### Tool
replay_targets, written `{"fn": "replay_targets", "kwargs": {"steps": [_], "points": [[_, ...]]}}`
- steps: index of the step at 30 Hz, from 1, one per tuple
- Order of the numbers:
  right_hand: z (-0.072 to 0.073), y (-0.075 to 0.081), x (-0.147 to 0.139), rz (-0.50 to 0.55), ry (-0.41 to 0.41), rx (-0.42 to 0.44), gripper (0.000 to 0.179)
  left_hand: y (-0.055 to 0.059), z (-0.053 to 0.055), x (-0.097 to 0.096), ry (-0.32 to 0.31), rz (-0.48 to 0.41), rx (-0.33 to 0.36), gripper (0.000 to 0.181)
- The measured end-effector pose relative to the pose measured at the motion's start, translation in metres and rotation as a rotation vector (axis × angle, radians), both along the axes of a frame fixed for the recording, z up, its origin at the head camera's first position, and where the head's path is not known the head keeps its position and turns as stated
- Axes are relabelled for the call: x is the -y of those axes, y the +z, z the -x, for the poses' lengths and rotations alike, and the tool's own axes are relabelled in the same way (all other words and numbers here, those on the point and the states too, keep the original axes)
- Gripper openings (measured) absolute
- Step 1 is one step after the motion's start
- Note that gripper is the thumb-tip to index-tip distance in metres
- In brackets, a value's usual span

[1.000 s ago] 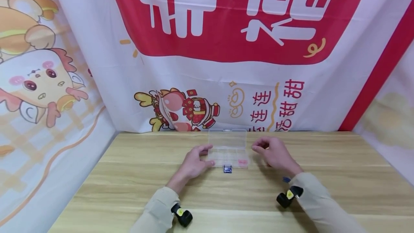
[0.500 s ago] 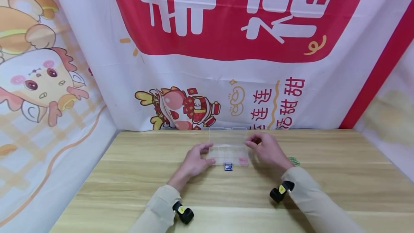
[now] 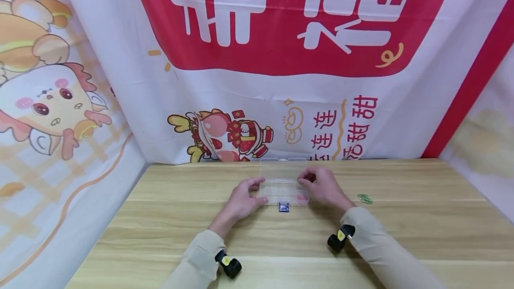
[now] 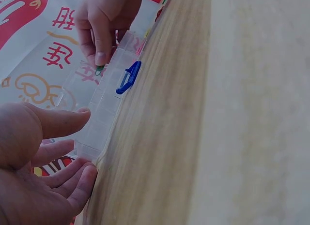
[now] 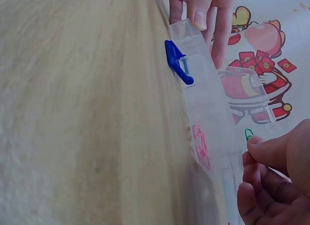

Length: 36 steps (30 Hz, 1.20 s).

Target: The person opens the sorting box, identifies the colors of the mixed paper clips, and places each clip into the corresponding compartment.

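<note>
At the box, our right hand pinches a green clip; our left hand grips one end, likely for steadiness.

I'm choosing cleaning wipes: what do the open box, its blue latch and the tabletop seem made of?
Open box: probably clear, smooth plastic; the printed backdrop shows through its lid.
Blue latch: likely opaque moulded plastic, its colour even.
Tabletop: wood or wood-look laminate, low sheen; long grain streaks show, can't settle which.
</note>
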State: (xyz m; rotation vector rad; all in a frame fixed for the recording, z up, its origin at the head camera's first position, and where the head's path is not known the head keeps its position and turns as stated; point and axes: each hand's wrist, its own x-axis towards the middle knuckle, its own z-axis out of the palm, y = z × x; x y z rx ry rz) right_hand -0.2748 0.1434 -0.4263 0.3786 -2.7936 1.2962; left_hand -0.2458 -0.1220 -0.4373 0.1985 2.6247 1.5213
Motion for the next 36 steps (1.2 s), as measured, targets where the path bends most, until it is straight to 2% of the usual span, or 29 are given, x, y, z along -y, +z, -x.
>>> {"fn": "replay_targets", "kwargs": {"steps": [5, 13, 23, 28, 36], "points": [[0.002, -0.004, 0.0, -0.032, -0.01, -0.011, 0.005, -0.001, 0.001, 0.0, 0.001, 0.006, 0.001, 0.064], [0.003, -0.001, 0.004, -0.081, -0.005, -0.026, 0.006, 0.001, 0.0, 0.002, 0.013, 0.004, 0.004, 0.064], [-0.003, -0.001, -0.003, -0.101, -0.002, -0.136, 0.007, -0.002, -0.001, 0.0, -0.011, -0.009, 0.003, 0.065], [-0.003, -0.001, -0.005, -0.095, -0.015, -0.117, 0.007, -0.002, -0.001, -0.001, 0.002, 0.001, 0.009, 0.064], [-0.004, -0.001, -0.013, -0.023, -0.047, -0.011, 0.017, -0.003, 0.0, -0.001, -0.003, 0.001, 0.01, 0.066]]}}
